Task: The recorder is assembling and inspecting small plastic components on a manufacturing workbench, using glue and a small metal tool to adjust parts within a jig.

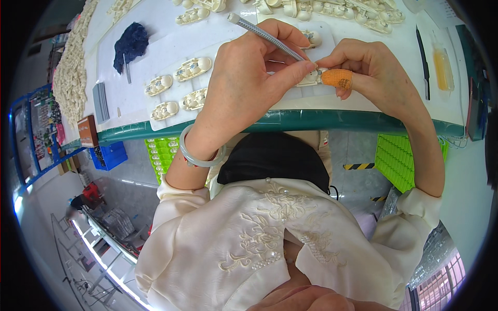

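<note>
My left hand is closed round a slim silver pen-like tool with a ribbed grip. The tool slants down to the right, and fingers hide its tip. Its lower end meets a small cream plastic part, largely covered by my fingers. My right hand pinches that part at its right end, an orange finger cot on the thumb. Left of my left hand, several similar cream parts with small metal-looking bits lie in rows on a white board.
Cream parts are heaped along the table's far edge and far left. A dark blue cloth and grey strips lie left. Black tweezers and a tube of yellowish liquid lie right. Green edging runs along the table front.
</note>
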Action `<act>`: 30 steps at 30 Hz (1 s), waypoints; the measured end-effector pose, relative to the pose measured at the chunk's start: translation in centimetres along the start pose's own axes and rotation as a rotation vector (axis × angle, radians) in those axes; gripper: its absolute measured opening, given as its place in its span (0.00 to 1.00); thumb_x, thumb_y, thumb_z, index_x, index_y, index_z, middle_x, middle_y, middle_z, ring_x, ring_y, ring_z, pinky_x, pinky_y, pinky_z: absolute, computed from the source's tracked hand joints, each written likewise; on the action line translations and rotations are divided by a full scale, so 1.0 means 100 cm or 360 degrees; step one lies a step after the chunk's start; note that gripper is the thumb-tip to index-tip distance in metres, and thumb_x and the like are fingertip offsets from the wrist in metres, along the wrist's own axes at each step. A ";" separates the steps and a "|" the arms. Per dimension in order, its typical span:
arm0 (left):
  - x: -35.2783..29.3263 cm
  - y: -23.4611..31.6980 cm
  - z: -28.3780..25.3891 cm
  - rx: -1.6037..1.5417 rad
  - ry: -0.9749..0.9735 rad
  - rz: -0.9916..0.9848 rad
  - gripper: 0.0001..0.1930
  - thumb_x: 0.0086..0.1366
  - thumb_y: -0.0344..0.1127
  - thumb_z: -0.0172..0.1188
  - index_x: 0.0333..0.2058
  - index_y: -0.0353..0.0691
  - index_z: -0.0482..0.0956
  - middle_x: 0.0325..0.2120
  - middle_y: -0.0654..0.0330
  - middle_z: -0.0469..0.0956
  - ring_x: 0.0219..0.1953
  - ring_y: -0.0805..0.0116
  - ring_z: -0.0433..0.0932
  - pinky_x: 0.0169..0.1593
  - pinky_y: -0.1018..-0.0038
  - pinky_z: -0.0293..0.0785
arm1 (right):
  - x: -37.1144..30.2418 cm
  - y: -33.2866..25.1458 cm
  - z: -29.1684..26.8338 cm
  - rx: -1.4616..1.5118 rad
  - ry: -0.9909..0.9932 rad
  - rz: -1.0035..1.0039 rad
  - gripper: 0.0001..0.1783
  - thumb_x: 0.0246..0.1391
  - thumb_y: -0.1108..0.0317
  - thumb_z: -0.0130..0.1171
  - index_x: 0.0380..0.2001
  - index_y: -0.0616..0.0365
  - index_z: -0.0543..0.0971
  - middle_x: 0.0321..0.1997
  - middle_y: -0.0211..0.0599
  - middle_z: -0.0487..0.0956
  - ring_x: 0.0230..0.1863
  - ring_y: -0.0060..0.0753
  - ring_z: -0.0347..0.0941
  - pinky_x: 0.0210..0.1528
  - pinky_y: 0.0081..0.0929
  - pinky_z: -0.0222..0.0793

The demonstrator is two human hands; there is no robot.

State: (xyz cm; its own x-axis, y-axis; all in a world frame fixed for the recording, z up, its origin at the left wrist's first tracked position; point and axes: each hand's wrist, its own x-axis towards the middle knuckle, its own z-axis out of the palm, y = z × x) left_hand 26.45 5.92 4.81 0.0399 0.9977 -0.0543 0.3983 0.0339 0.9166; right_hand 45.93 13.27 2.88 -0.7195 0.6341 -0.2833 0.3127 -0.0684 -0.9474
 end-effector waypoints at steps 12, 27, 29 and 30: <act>0.004 0.000 0.002 0.0017 -0.0059 0.0080 0.13 0.53 0.25 0.65 0.38 0.32 0.73 0.30 0.59 0.78 0.34 0.76 0.78 0.39 0.83 0.75 | 0.003 -0.001 -0.016 0.0025 -0.0253 -0.0178 0.12 0.52 0.78 0.51 0.41 0.69 0.76 0.32 0.40 0.78 0.32 0.25 0.77 0.39 0.21 0.75; 0.004 0.006 0.009 0.0335 -0.0045 0.0230 0.06 0.52 0.22 0.61 0.30 0.33 0.75 0.27 0.65 0.77 0.32 0.79 0.77 0.38 0.81 0.77 | 0.005 -0.009 -0.002 -0.0104 -0.0097 0.0074 0.09 0.48 0.73 0.54 0.34 0.65 0.76 0.26 0.35 0.76 0.22 0.19 0.73 0.27 0.16 0.73; 0.005 0.005 0.010 0.0346 -0.0044 0.0226 0.07 0.51 0.23 0.62 0.30 0.34 0.76 0.27 0.66 0.77 0.31 0.79 0.77 0.37 0.82 0.77 | 0.005 -0.005 0.003 -0.0209 0.0075 0.0006 0.09 0.46 0.74 0.54 0.33 0.65 0.78 0.22 0.33 0.75 0.17 0.15 0.68 0.18 0.13 0.65; 0.006 0.004 0.010 0.0344 -0.0048 0.0224 0.07 0.51 0.23 0.62 0.30 0.34 0.76 0.27 0.66 0.77 0.31 0.79 0.77 0.37 0.82 0.77 | 0.007 -0.011 0.003 -0.0207 0.0076 0.0010 0.09 0.46 0.74 0.54 0.33 0.65 0.78 0.22 0.33 0.75 0.17 0.15 0.68 0.18 0.13 0.65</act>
State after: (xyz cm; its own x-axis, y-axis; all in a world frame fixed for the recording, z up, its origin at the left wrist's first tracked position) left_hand 27.57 6.43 4.80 0.1347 0.9895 0.0531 0.5736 -0.1215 0.8101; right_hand 44.93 13.58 3.69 -0.6878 0.6701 -0.2789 0.3971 0.0258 -0.9174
